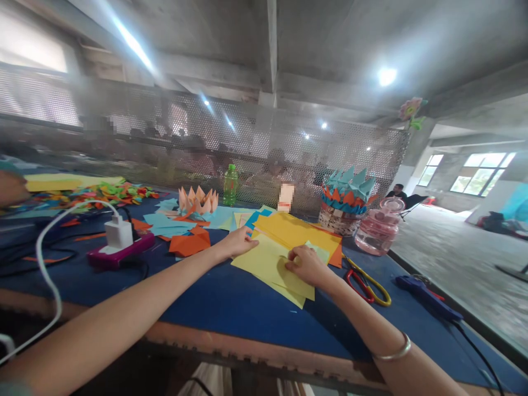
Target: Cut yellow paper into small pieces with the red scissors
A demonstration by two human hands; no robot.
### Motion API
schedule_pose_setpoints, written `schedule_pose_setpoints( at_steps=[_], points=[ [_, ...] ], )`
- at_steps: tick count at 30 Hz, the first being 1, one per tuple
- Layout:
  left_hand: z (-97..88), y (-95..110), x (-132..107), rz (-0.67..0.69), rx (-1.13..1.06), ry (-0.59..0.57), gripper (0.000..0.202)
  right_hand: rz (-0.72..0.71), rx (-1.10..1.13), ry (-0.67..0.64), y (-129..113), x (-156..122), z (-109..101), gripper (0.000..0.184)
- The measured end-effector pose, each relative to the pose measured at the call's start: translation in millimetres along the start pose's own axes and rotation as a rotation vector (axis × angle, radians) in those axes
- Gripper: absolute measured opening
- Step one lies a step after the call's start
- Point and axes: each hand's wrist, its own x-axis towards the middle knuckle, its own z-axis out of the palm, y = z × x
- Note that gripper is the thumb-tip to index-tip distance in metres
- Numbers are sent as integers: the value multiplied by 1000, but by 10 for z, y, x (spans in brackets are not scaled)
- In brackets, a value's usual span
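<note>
Pale yellow paper sheets (268,261) lie loosely stacked and slightly fanned on the blue tabletop before me. My left hand (238,243) grips their upper left edge, thumb stretched over the top and fingers bent. On the right side, my right hand (307,264) has its fingers curled in a pinch on the pale yellow paper. Deeper yellow sheets (303,230) are just behind, with an orange sheet (336,256) under their right end. A blue paper piece (256,218) shows beyond my left hand.
Red-and-yellow-handled scissors (367,283) and a blue glue gun (429,297) lie to the right. A pink jug (377,228) stands near a basket of folded paper (344,206). Leftward are a purple power strip (119,250), a peach paper crown (198,201) and a green bottle (230,185).
</note>
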Motion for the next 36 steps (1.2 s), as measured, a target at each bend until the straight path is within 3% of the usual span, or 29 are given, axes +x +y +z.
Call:
schedule_pose_setpoints(
  at_steps=[12,17,20,24,26,36],
  points=[
    [-30,11,-38,8,-21,-3,63,46,43,-41,77,73,-51,16],
    [-87,-17,-14,5,-104,35,76,-25,103,15,36,45,-78,12],
    [-179,9,-56,-17,-305,-51,81,-143,122,151,18,32,-106,9],
    [-292,61,-119,40,-619,-316,71,-261,85,304,24,7,-171,6],
    [-314,69,-129,74,-688,-358,66,-292,39,346,28,-11,-213,5],
    [-189,30,-81,147,-737,-138,48,-406,-123,623,66,-71,-375,11]
  ],
)
